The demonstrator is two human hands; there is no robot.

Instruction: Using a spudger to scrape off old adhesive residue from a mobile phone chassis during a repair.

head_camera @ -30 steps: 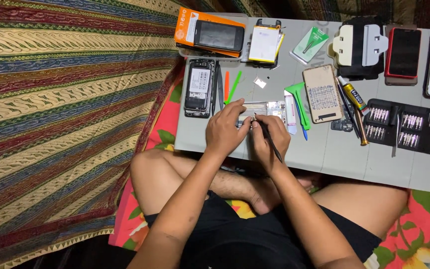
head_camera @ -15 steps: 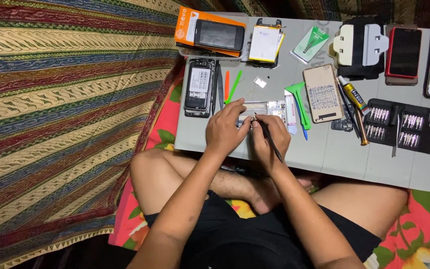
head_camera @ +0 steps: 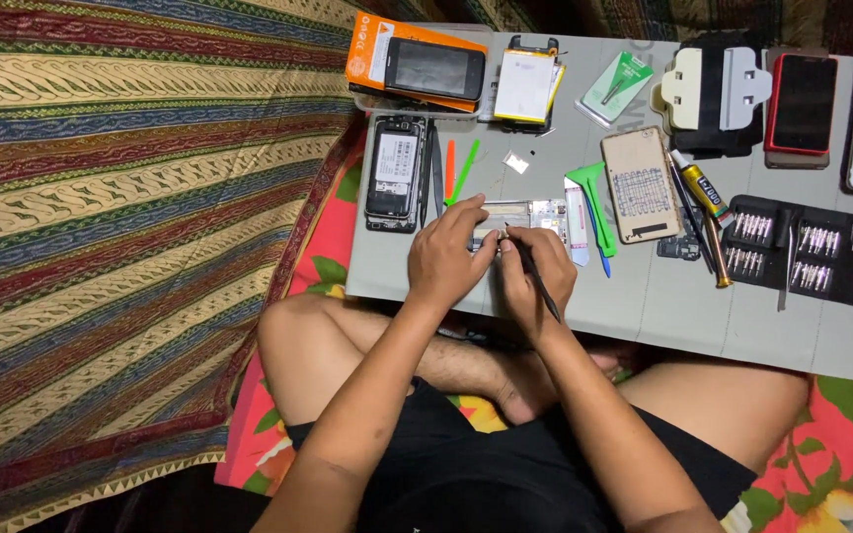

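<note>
A person sits cross-legged at the near edge of a grey tabletop (head_camera: 644, 316), both hands meeting over a small opened phone frame (head_camera: 520, 215) that lies near the middle of the near edge. The left hand (head_camera: 446, 259) presses down on the frame's left end, fingers curled over it and holding it in place; the right hand (head_camera: 537, 274) pinches a thin dark tool (head_camera: 535, 276) like a pen, its tip touching the frame (what the tip meets is too small to tell). Just beside the frame on the right lie a green plastic pry tool (head_camera: 592, 192) and a beige phone back cover (head_camera: 641, 185) — further right, a black screwdriver bit case (head_camera: 812, 252) near the right edge. Left of the hands rests an opened black phone (head_camera: 396, 173), with orange and green picks (head_camera: 458, 173) alongside. At the far left corner sits an orange box (head_camera: 417, 64) with a dark phone on it — a white battery (head_camera: 525, 84) just beside it
</note>
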